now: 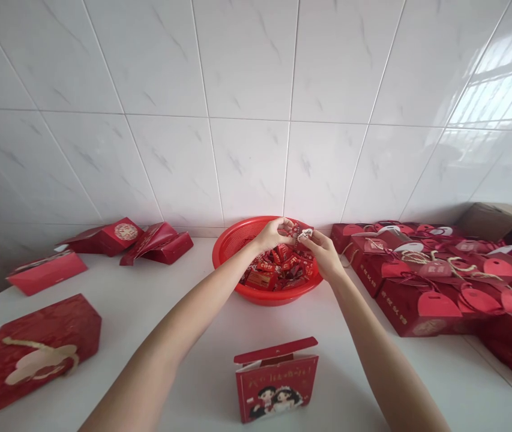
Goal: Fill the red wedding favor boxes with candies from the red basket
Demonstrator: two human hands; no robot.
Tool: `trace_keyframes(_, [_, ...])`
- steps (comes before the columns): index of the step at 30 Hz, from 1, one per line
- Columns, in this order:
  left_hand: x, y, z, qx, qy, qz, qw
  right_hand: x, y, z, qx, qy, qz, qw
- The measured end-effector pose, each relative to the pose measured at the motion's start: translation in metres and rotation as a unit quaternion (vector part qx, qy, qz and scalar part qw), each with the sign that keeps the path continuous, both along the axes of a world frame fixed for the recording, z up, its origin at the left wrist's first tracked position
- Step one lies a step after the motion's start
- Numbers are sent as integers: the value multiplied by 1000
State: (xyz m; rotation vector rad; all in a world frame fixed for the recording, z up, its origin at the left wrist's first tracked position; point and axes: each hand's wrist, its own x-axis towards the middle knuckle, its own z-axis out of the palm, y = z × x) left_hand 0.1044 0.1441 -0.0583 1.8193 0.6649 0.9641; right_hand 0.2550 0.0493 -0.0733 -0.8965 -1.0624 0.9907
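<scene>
Over the red plastic basket [226,240], my left hand [275,234] and my right hand [323,249] hold a small red wrapped candy packet [303,233] with a white patch between them. The fingers of both hands pinch it from either side. Many red-wrapped candies [278,267] fill the bottom of the basket below. Nearer to me, between my forearms, a red gift box [278,384] with a cartoon couple on its front stands upright, its top flap raised.
Several red gift boxes with ribbons [422,288] are packed together at the right. On the left lie a large red box [48,348] with a cream tag, and several folded red boxes [161,243]. A tiled wall [246,168] rises behind the white table [170,312].
</scene>
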Motion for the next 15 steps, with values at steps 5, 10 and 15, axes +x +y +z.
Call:
trace_keyframes(5, [-1, -1, -8, 25, 256, -36, 966, 1, 3, -1, 6, 71, -76, 995])
trace_keyframes(10, [-1, -3, -23, 33, 393, -63, 917, 3, 4, -1, -5, 101, -77, 992])
trace_keyframes(15, [0, -5, -26, 13, 434, -93, 896, 2, 4, -1, -1, 120, -90, 989])
